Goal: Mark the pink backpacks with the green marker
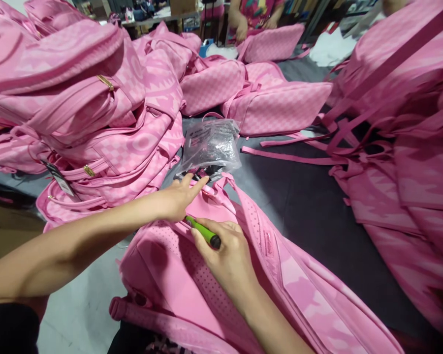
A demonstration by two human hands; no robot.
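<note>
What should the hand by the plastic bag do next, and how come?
Maybe the left hand should pinch one small dark piece at the near end of the plastic bag: it is spread open right there and seems empty, while the right hand is busy gripping a green tool.

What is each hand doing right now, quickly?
Left hand: open, fingers outstretched toward a clear plastic bag; whether they touch it cannot be told.
Right hand: closed around a slim green tool with a black end.
</note>
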